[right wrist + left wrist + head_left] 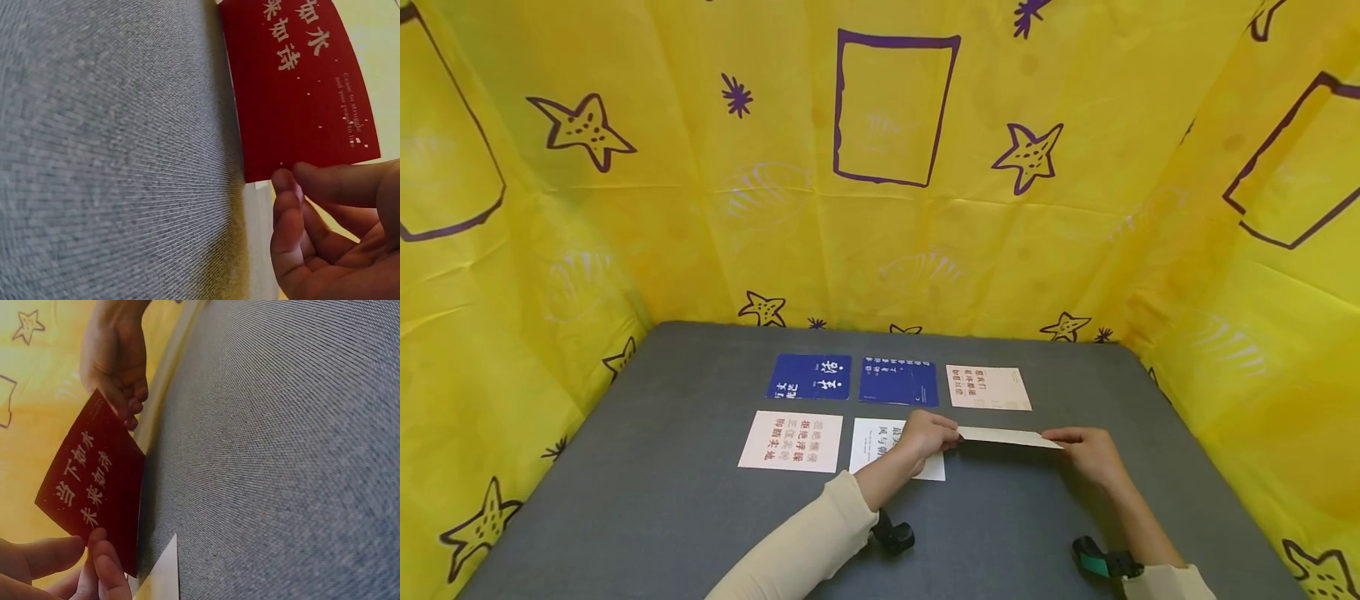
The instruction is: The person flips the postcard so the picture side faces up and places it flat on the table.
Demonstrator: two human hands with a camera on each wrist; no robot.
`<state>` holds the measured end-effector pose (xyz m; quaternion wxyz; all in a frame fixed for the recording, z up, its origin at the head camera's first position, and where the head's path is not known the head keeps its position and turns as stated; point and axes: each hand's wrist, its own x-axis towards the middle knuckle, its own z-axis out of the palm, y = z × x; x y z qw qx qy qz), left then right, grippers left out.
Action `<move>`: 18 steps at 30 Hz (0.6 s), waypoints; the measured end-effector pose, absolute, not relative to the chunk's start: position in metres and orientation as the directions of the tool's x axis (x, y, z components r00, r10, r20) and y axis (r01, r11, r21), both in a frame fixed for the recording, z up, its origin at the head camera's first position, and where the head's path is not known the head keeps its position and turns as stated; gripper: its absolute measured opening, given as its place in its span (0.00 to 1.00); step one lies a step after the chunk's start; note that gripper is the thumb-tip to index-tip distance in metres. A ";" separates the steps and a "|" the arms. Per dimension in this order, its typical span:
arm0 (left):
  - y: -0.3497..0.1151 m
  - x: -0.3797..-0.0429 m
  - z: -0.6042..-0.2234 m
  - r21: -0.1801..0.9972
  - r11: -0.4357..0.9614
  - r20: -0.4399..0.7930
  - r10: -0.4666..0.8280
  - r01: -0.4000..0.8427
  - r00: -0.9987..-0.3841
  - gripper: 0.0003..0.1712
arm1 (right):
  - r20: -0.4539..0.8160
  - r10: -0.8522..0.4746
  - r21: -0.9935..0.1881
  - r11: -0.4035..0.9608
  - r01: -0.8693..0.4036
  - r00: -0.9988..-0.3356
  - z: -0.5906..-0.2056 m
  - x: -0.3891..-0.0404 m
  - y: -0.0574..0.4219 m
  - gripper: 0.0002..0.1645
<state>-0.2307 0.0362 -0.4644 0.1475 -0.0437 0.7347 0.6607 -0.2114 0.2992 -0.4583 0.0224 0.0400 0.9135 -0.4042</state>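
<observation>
A red card with white characters (94,481) is held up by both hands, stretched between them and tilted, its lower edge close to the table. From the head view only its pale back (1009,437) shows, as a narrow strip. My left hand (925,435) pinches one end between thumb and fingers. At the other end, my right hand (337,219) pinches a short edge with thumb and fingertips. Below the left hand lies a white card with dark print (867,446), partly covered by that hand.
Two blue cards (808,377) and a pale pink card (988,387) lie in a back row on the dark grey table (647,467). Another pink card (790,442) lies at the front left, beside the white one. Yellow patterned cloth (895,242) hangs around the table's back and sides.
</observation>
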 end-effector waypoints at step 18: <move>0.036 -0.229 -0.465 0.972 0.093 -0.227 0.141 -0.216 -0.964 0.08 | -0.132 0.023 -0.784 0.609 0.118 -0.991 -0.455 -0.211 0.302 0.16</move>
